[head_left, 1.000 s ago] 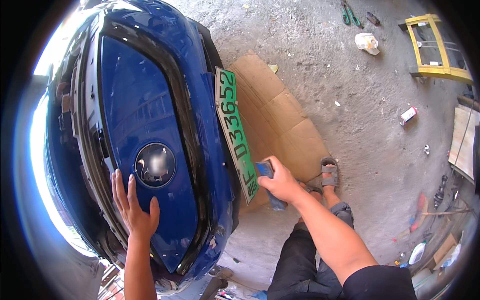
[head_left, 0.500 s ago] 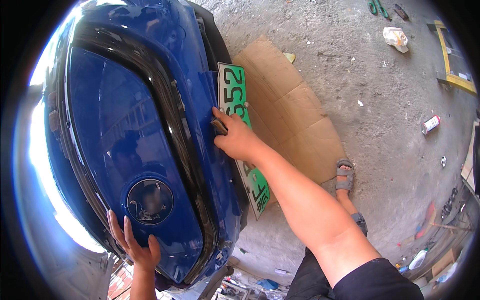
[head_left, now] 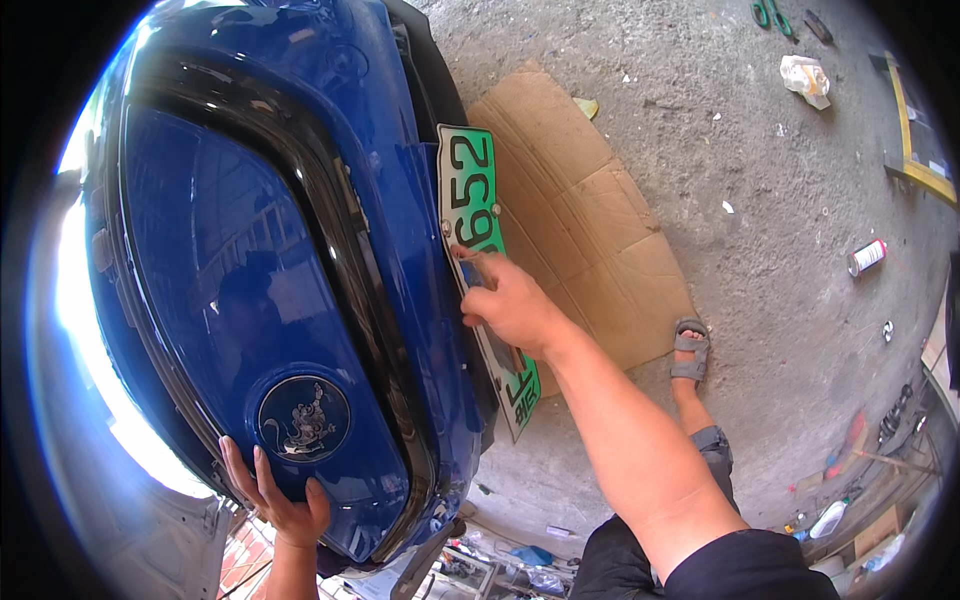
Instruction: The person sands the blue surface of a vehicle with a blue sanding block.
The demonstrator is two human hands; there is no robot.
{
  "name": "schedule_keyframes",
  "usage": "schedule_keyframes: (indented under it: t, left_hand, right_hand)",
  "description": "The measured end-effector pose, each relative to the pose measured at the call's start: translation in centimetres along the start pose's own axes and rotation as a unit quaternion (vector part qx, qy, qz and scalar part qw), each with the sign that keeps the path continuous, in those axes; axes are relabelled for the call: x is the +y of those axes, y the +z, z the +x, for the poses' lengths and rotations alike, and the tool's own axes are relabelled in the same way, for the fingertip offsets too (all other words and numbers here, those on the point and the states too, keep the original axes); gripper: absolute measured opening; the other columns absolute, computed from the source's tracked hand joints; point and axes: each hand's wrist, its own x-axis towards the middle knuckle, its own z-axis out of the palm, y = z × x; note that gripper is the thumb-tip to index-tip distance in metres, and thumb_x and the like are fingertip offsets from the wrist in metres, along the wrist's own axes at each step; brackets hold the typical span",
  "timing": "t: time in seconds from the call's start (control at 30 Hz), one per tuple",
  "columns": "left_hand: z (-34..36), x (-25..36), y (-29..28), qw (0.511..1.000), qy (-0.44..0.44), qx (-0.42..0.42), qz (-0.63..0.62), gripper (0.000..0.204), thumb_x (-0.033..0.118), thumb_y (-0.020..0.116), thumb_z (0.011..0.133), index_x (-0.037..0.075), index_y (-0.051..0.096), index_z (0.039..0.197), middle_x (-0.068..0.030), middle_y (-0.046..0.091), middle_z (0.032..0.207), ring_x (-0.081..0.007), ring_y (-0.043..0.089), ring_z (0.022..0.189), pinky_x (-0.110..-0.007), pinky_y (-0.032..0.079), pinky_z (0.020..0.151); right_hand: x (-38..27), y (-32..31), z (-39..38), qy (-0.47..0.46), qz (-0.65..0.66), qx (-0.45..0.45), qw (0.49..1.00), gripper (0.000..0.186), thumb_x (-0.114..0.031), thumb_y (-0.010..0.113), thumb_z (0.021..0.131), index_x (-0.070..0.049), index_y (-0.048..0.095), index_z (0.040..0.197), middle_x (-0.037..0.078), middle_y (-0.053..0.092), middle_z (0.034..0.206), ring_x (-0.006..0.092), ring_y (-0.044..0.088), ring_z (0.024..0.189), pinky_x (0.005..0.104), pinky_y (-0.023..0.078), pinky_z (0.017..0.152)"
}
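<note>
A blue car's front end fills the left half, with a black trim band and a round emblem. A green-and-white number plate juts from the bumper's edge. My right hand is at the plate's middle, its fingers curled round a flat blue-grey object that it largely hides; the forefinger reaches toward the plate's edge beside the bumper. My left hand lies spread on the blue panel below the emblem, near the dark seam.
Flattened cardboard lies on the concrete floor, beside my sandalled foot. Farther off are green-handled shears, crumpled white material, a spray can, a yellow frame and scattered parts at lower right.
My right hand with the flat object has risen from the plate's lower end to its middle. My left hand has slid lower, and the view has shifted, showing more of the bumper's top.
</note>
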Motion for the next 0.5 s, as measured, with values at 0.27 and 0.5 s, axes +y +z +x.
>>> schedule_keyframes:
  t: [0.27,0.5]
  left_hand:
    - [0.5,0.1,0.2,1.000,0.003,0.005,-0.008,0.060,0.036,0.049,0.093,0.002,0.039,0.141,-0.0279,0.029,0.151,-0.0451,0.028,0.140,-0.058,0.020,0.113]
    - [0.2,0.0,0.3,1.000,0.005,0.000,-0.005,0.060,0.035,0.050,0.093,0.002,0.038,0.141,-0.0284,0.027,0.151,-0.0457,0.027,0.141,-0.059,0.020,0.113]
  right_hand:
    - [0.8,2.9,2.1,-0.188,-0.199,0.236,0.932,0.035,-0.015,0.058,0.081,0.003,0.064,0.110,0.024,0.057,0.106,0.0398,0.056,0.100,0.0434,0.046,0.090]
    - [1.6,4.6,3.4,-0.193,-0.180,0.301,0.916,0.024,-0.007,0.056,0.082,0.007,0.063,0.100,0.026,0.058,0.096,0.0421,0.055,0.091,0.0476,0.045,0.082]
